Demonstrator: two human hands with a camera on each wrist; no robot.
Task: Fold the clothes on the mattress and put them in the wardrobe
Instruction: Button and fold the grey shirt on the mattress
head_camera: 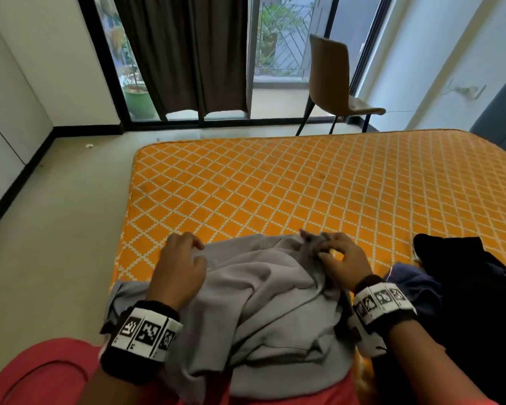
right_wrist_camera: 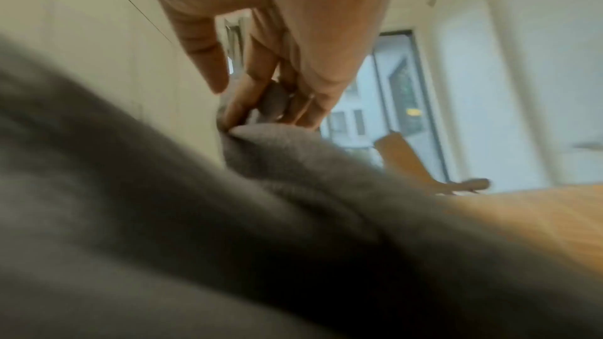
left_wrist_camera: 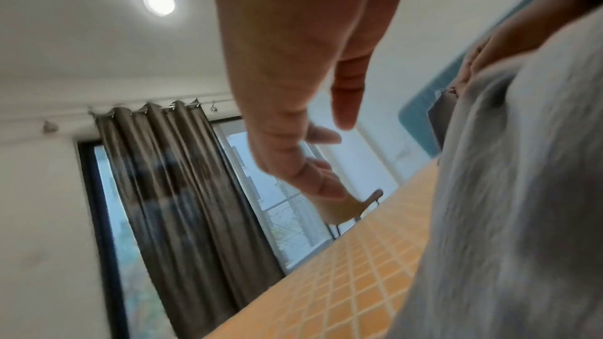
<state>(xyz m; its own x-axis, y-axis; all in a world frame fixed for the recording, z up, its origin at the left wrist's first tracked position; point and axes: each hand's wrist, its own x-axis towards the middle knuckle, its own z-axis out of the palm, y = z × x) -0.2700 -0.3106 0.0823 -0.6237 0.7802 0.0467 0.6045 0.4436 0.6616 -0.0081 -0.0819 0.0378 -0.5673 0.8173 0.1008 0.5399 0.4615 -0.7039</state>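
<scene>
A crumpled grey garment (head_camera: 260, 302) lies over the near edge of the orange diamond-patterned mattress (head_camera: 304, 185) and onto my lap. My right hand (head_camera: 319, 247) pinches a bunched bit of its far edge between thumb and fingers; the right wrist view shows the hand (right_wrist_camera: 258, 102) with grey garment (right_wrist_camera: 293, 164) caught in the fingers. My left hand (head_camera: 197, 252) hovers at the garment's far left edge, fingers loosely curled. In the left wrist view the hand (left_wrist_camera: 329, 154) holds nothing, with the grey garment (left_wrist_camera: 522, 215) beside it on the mattress (left_wrist_camera: 359, 280).
A pile of dark clothes (head_camera: 465, 287) with a blue piece (head_camera: 415, 285) lies on the mattress to my right. A brown chair (head_camera: 330, 83) stands beyond the mattress by the glass doors and dark curtain (head_camera: 193, 54). Bare floor (head_camera: 56, 229) and white flat panels (head_camera: 0, 127) are on the left.
</scene>
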